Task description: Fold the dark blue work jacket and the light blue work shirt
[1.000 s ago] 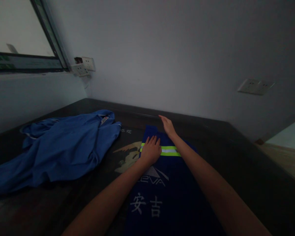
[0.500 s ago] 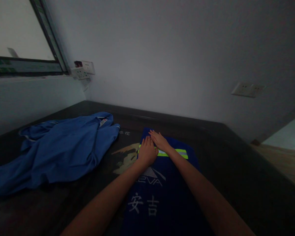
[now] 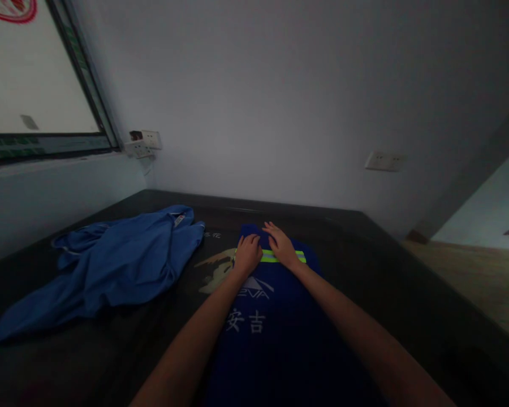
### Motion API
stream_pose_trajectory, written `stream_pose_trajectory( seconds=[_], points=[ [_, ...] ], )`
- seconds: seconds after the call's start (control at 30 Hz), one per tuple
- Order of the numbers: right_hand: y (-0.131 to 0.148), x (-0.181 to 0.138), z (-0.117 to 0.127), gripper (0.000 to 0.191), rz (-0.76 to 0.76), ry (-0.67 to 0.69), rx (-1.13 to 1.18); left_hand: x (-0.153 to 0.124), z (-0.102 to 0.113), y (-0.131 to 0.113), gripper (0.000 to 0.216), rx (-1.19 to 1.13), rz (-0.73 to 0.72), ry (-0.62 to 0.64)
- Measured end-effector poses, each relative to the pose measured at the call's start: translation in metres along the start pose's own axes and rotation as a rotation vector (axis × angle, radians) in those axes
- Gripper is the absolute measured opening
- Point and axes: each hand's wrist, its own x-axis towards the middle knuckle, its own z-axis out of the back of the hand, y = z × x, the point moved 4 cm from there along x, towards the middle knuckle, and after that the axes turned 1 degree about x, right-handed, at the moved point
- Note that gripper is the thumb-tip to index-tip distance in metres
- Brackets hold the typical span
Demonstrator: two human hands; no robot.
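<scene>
A dark blue work garment, folded long and narrow, lies on the dark table in front of me. It carries a white logo, large white characters and a yellow-green reflective strip. My left hand rests on its far left part by the strip, fingers loosely bent and holding nothing. To the right of it, my right hand lies over the strip with its fingers apart. A gap separates the two hands. Part of the strip is hidden beneath them.
A lighter blue garment lies crumpled on the left of the dark table. The tabletop bears a pale picture. Walls meet at the back left, with a window above. Sockets are on the back wall.
My hands have moved apart; before, their fingers touched and overlapped near the garment's far end. The view has tilted upward and turned slightly right.
</scene>
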Motion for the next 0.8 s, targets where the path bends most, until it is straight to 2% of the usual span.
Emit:
stream_pose_trajectory(
  seconds=[0.07, 0.13, 0.27, 0.43, 0.53, 0.63, 0.8],
  points=[
    [0.011, -0.027, 0.027, 0.042, -0.040, -0.070, 0.029, -0.002, 0.018, -0.006, 0.033, -0.027, -0.070, -0.064],
    [0.020, -0.058, 0.051, 0.041, -0.092, -0.104, 0.033, -0.005, 0.034, -0.012, 0.032, -0.048, -0.126, -0.067],
    [0.039, -0.120, 0.077, 0.039, -0.152, -0.020, -0.024, -0.031, 0.055, -0.027, 0.032, -0.082, -0.203, 0.078],
    [0.054, -0.172, 0.070, 0.043, -0.176, 0.236, -0.162, -0.109, 0.063, -0.041, 0.038, -0.043, -0.275, 0.246],
    [0.053, -0.189, 0.058, 0.052, -0.166, 0.371, -0.276, -0.140, 0.059, -0.042, 0.046, 0.017, -0.257, 0.291],
    [0.050, -0.195, 0.051, 0.054, -0.144, 0.399, -0.362, -0.145, 0.054, -0.041, 0.048, 0.036, -0.251, 0.301],
    [0.041, -0.189, 0.048, 0.053, -0.142, 0.366, -0.398, -0.128, 0.045, -0.038, 0.049, 0.032, -0.262, 0.306]
  ],
)
